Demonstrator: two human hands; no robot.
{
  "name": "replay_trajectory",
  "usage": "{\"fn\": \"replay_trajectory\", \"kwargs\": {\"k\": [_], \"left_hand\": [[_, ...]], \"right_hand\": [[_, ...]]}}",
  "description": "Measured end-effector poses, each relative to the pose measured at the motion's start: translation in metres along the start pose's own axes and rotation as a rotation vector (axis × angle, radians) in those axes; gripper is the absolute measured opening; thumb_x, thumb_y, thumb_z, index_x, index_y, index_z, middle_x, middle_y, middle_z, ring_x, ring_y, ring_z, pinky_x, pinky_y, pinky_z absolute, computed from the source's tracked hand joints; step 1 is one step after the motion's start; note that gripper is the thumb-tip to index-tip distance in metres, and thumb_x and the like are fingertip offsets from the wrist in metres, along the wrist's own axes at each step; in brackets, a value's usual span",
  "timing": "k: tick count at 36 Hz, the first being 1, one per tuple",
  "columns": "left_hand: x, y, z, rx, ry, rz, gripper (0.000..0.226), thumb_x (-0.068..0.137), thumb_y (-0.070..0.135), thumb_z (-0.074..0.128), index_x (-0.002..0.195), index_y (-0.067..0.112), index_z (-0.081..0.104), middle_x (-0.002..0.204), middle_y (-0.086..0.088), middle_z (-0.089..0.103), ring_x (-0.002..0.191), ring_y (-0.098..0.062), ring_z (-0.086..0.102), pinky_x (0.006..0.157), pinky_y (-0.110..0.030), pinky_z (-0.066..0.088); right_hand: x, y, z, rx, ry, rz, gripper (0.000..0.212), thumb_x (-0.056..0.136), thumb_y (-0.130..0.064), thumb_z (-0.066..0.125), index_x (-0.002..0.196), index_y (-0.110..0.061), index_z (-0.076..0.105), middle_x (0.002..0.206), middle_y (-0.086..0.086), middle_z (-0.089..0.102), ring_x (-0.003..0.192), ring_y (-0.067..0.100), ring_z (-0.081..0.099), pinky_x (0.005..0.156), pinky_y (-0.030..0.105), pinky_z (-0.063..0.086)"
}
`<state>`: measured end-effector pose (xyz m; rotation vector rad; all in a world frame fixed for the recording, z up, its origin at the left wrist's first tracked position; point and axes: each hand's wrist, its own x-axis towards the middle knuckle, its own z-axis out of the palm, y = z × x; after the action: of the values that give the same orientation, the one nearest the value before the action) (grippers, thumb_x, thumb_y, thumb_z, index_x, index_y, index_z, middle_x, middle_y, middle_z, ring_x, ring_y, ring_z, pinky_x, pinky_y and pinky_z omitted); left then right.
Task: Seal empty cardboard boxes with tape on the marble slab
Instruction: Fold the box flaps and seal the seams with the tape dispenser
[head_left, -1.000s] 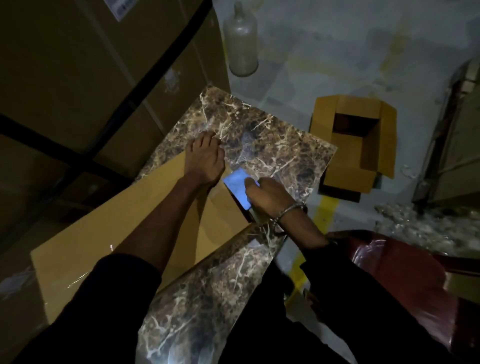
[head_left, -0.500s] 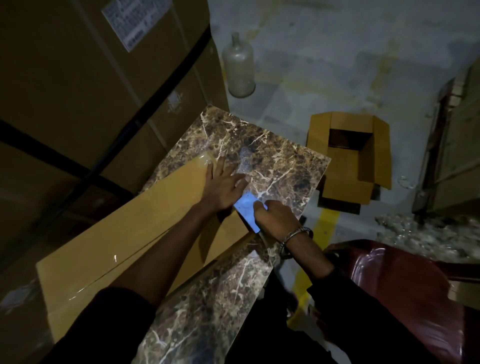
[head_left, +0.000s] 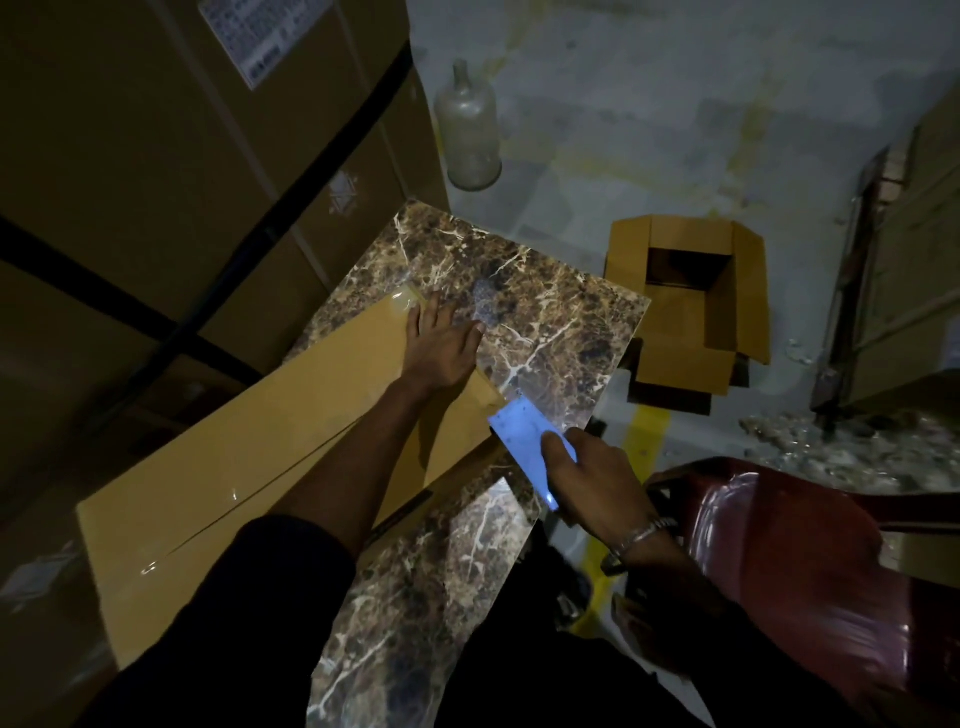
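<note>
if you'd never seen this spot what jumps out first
The pale blue card gripped in the right hand glows at the edge of the brown marble slab. Beside it, the left hand presses a long flat cardboard box; an open box sits on the floor beyond.

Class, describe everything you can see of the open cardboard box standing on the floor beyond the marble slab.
The open cardboard box is plain tan cardboard, standing on the grey floor just past the far right edge of the marble slab. Its top flaps are folded outward, showing a dark interior in which nothing can be made out. It seems to rest on something dark beneath it. Neither hand touches it, and no tape is visible on it.
</note>
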<state>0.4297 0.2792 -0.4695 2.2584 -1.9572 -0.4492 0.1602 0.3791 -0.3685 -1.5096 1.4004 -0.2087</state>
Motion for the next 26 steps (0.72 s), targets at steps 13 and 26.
{"fn": "replay_trajectory", "kwargs": {"k": [13,26], "left_hand": [[-0.026,0.032,0.001,-0.039,0.078,0.139,0.058,0.111,0.047,0.025,0.140,0.016,0.064,0.165,-0.019,0.039,0.161,-0.035,0.013,0.128,-0.060,0.003],[-0.043,0.052,0.034,0.090,0.022,0.219,0.079,0.105,0.058,0.011,0.131,0.018,0.074,0.166,-0.012,0.041,0.163,-0.034,0.008,0.127,-0.057,-0.003]], "right_hand": [[0.004,0.020,0.018,0.015,0.039,0.067,0.043,0.107,-0.042,0.043,0.074,-0.014,0.034,0.068,0.006,0.037,0.059,0.021,0.038,0.058,0.036,0.026],[-0.008,0.023,0.014,0.021,0.087,0.022,0.049,0.105,-0.047,0.044,0.072,-0.011,0.035,0.063,0.011,0.036,0.056,0.024,0.038,0.058,0.037,0.028]]}}
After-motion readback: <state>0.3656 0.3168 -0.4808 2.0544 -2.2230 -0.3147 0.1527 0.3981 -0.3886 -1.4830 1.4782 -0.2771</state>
